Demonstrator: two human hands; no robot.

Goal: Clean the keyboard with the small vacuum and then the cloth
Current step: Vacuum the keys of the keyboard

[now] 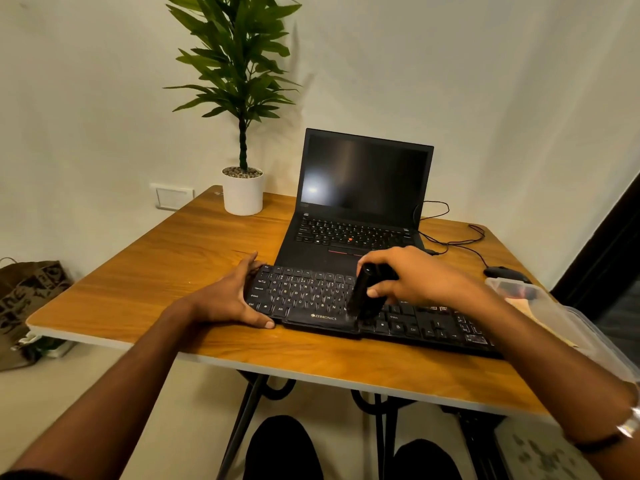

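Note:
A black keyboard [311,299] lies across the front of the wooden table [166,271]. My left hand [235,296] grips the keyboard's left end, thumb on the near edge and fingers over the far corner. My right hand [412,275] is closed around a small black vacuum [362,292], held upright with its lower end touching the keys near the space bar. No cloth shows on the table.
An open black laptop [360,202] stands just behind the keyboard. A white potted plant [242,192] sits at the back left. A black mouse [502,271] with its cable and a clear plastic box [554,313] lie at the right. A paper bag [27,296] stands on the floor at left.

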